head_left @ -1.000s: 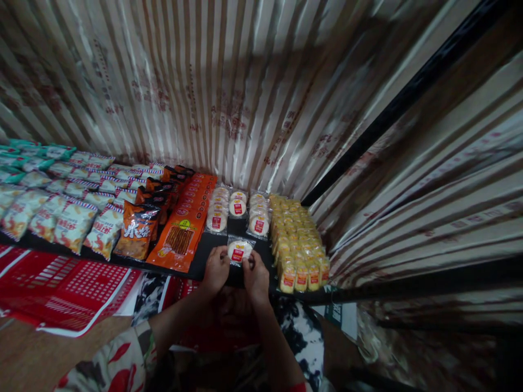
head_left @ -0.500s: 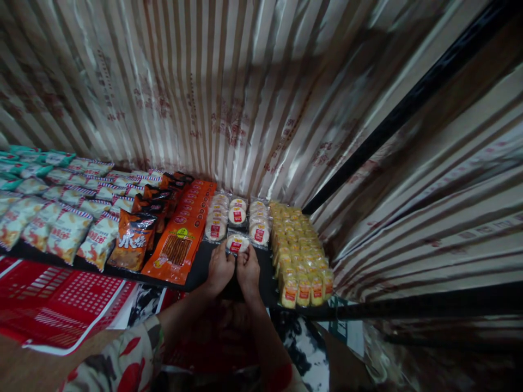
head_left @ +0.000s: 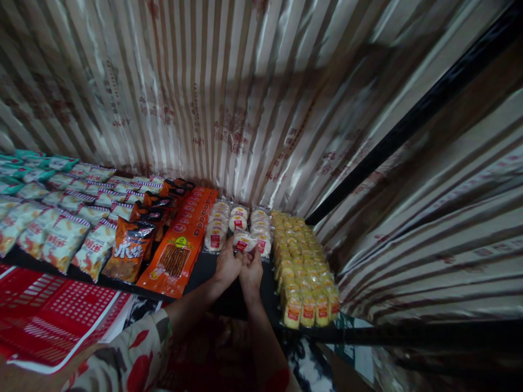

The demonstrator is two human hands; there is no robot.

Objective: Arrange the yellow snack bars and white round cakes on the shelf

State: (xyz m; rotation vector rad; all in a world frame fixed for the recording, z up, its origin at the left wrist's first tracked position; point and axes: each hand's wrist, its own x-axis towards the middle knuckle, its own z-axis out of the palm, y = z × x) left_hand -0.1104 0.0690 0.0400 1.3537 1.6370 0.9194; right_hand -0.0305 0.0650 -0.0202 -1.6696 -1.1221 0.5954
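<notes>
Between both hands, over the dark shelf, is a small clear packet of round white rice crackers (head_left: pixel 244 240) with a red label. My left hand (head_left: pixel 229 265) pinches its left side. Pinched on the lower right side is my right hand (head_left: pixel 250 272), its fingers near the left ones. Just behind the packet lies a short row of matching cracker packets (head_left: pixel 237 215), partly hidden. Longer rows of the same packets stand to the left (head_left: pixel 216 234) and right (head_left: pixel 261 224).
Rows of yellow packaged snacks (head_left: pixel 308 277) fill the shelf's right end. Leftward are a flat orange snack bag (head_left: pixel 174 256), brown-orange bags (head_left: pixel 131 247) and pale chip bags (head_left: pixel 65 237). A red basket (head_left: pixel 61 310) sits below. A black post (head_left: pixel 379 139) slants before the striped curtain (head_left: pixel 229 98).
The cracker packet has tilted, its right end now lower, and both hands have shifted slightly right. The view has moved a little, with the shelf lower in the picture.
</notes>
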